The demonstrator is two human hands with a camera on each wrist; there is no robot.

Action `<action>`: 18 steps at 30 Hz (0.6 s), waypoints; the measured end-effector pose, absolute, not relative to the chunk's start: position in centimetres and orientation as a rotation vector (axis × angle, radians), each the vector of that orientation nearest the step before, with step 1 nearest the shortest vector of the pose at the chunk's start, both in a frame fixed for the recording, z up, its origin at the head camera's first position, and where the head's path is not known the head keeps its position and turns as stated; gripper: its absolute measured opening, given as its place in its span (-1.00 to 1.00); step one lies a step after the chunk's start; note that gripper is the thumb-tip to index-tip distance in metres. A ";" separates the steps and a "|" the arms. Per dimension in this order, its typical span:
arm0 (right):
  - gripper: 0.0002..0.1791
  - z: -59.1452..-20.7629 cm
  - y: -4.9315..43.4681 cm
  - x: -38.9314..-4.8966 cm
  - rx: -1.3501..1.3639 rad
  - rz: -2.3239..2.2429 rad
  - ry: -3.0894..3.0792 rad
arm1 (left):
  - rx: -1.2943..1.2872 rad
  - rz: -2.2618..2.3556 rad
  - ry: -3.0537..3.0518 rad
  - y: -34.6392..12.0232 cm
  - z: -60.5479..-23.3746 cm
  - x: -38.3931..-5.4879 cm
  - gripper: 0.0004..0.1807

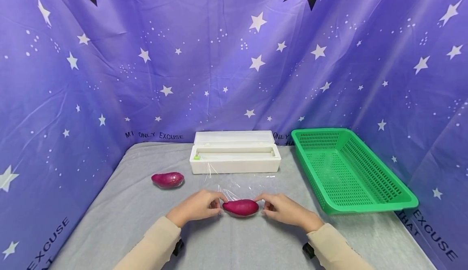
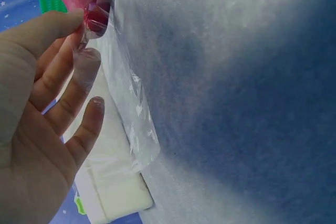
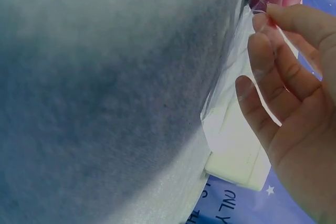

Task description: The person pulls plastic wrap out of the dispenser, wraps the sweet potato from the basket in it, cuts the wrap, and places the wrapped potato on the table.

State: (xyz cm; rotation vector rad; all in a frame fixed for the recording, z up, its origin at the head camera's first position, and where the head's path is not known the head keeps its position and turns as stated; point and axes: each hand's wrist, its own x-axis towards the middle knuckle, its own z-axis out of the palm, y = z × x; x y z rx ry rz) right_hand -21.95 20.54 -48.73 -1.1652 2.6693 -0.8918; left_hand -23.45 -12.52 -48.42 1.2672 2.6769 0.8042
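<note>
Pinching thin, clear film between thumb and fingertips of our left hand and right hand, we grasp it at the two ends of a plump purple tuber. The tuber lies between the two grips, smooth and rounded through the middle, tapering to a small nub beside our left fingers; we cannot tell whether it presses on the cloth. Glossy, creased film spreads from the grips toward a long white box, its hard-edged body just beyond our hands, its frosted lid tipped back and a bright green piece on its rim. Beyond our left grip, to its left, rests a second tuber, shiny and curved. To the right of our right grip, we see a green basket of latticed plastic. Soft grey cloth, faintly rumpled, spreads beneath our hands.
</note>
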 end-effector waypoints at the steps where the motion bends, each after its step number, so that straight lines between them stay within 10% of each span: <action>1: -0.61 -48.7 20.5 -22.0 -1.177 -0.884 2.670 | 1.274 0.797 2.678 -12.5 -48.5 -23.5 -0.75; 18: -0.81 -48.1 19.9 -23.4 -1.350 -0.699 2.795 | 1.280 0.800 2.689 -12.3 -48.5 -24.4 -0.80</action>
